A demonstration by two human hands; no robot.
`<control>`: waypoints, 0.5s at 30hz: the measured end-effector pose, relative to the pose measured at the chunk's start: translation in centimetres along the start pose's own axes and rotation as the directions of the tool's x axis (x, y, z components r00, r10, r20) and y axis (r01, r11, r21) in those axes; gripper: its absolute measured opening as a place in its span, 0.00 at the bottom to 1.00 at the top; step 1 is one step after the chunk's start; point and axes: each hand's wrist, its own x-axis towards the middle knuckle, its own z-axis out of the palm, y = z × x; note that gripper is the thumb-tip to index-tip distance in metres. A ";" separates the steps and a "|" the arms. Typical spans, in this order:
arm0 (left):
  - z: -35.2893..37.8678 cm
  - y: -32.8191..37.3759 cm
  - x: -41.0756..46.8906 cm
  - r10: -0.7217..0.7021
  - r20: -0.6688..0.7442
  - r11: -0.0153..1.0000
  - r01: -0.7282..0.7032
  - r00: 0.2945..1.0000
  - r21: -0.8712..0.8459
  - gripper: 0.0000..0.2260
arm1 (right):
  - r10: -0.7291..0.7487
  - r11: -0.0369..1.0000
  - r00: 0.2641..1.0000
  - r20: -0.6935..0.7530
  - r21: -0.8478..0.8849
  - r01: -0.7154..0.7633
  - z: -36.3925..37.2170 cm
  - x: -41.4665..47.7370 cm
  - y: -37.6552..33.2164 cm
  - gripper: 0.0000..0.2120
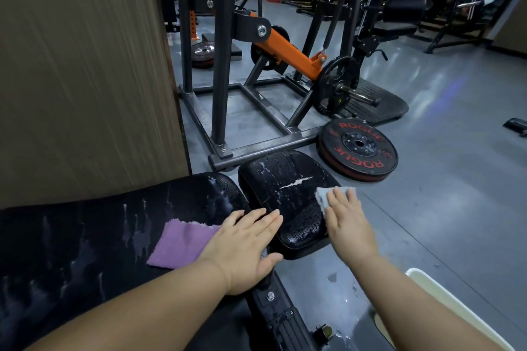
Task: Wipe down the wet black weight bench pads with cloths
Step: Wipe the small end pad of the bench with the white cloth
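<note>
The black bench has a long back pad [85, 242] streaked with water and a smaller seat pad [285, 179] beaded with drops and torn across its middle. My left hand [245, 245] lies flat, fingers together, on a purple cloth [182, 242] at the back pad's right end, fingertips reaching the gap between the pads. My right hand [346, 219] presses flat on a pale grey cloth [328, 196] at the seat pad's right edge.
A brown wall panel [85, 65] rises at the left. A dark steel machine frame [256, 148] with an orange arm [288, 54] stands just beyond the seat. A black-and-red weight plate [359, 148] leans on the floor nearby. A cream-rimmed object [445, 296] sits lower right.
</note>
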 end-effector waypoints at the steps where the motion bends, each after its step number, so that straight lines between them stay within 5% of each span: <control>1: 0.0 0.0 0.0 0.002 0.002 1.000 -0.002 1.000 0.004 0.33 | -0.041 0.999 0.999 -0.013 -0.027 0.041 0.3 -0.6 -0.5 0.19; 6: 0.2 -0.1 0.1 0.012 0.003 1.000 -0.012 1.000 0.014 0.33 | -0.182 0.982 0.978 0.099 -0.025 0.186 1.8 -4.1 -3.5 0.30; 11: 0.2 -0.1 0.1 0.016 -0.001 1.000 -0.016 1.000 0.010 0.35 | -0.224 0.973 0.968 0.112 -0.028 0.228 1.3 -3.4 -2.3 0.28; 15: -0.2 0.1 0.1 0.000 0.023 1.000 0.000 1.000 0.001 0.33 | -0.027 0.999 0.996 0.084 -0.026 0.029 0.2 0.1 0.5 0.32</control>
